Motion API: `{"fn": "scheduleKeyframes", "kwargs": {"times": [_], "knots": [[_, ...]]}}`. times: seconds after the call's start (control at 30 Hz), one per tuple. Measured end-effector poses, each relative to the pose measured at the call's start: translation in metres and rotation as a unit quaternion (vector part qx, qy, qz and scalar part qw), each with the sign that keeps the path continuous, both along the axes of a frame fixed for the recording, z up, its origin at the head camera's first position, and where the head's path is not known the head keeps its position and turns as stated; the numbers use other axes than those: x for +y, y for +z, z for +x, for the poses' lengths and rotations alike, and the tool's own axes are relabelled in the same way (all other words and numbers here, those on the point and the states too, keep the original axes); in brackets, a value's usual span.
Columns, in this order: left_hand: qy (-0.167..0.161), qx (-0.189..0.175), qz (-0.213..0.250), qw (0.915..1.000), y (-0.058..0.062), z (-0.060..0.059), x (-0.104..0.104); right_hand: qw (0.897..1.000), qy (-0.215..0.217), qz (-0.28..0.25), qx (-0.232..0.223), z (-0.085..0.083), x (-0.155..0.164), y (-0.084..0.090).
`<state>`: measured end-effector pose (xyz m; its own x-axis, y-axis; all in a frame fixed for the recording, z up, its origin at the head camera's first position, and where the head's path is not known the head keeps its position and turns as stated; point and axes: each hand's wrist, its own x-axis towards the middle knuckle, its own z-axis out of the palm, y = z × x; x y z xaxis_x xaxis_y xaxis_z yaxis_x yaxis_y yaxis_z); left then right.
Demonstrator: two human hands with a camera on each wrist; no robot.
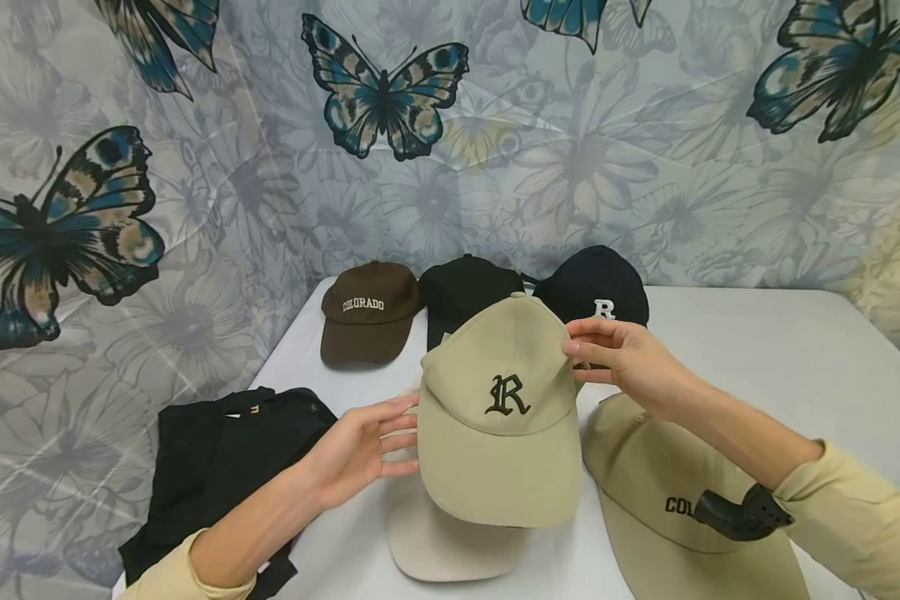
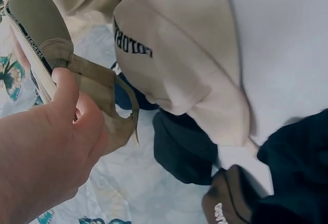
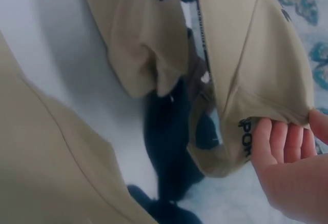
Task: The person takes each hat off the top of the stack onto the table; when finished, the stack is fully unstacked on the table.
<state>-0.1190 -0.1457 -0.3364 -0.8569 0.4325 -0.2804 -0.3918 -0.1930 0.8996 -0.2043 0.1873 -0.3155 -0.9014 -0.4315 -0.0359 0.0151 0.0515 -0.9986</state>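
A beige cap (image 1: 498,417) with a black letter R is held up above the white table (image 1: 757,358), brim toward me. My left hand (image 1: 408,433) holds its left edge; in the left wrist view the thumb (image 2: 66,88) presses on the cap's back strap (image 2: 100,88). My right hand (image 1: 577,354) pinches the cap's right rear edge, and in the right wrist view its fingers (image 3: 279,139) lie under the rim of the held cap (image 3: 256,55). A cream cap (image 1: 450,550) lies on the table under the held one.
Along the back stand a brown COLORADO cap (image 1: 367,312), a black cap (image 1: 465,287) and a dark cap with a white R (image 1: 596,292). A beige lettered cap (image 1: 667,492) lies at right, a black pile (image 1: 225,458) at left. A butterfly-print cloth (image 1: 382,92) hangs behind.
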Motion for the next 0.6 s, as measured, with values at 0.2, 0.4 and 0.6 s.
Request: {"fn": "scheduleKeyframes", "kwargs": {"times": [0.2,0.4,0.6], "knots": [[0.001,-0.001,-0.004,1.0000,0.005,-0.015,0.014,1.000,-0.013,-0.002,0.006,-0.009,0.012,0.008],[0.000,0.001,-0.009,1.0000,0.006,-0.032,0.029,1.000,-0.018,-0.004,0.021,-0.020,0.025,0.013],[0.001,0.007,-0.005,1.0000,0.011,-0.045,0.045,0.999,-0.018,-0.018,0.028,-0.029,0.040,0.017]]}}
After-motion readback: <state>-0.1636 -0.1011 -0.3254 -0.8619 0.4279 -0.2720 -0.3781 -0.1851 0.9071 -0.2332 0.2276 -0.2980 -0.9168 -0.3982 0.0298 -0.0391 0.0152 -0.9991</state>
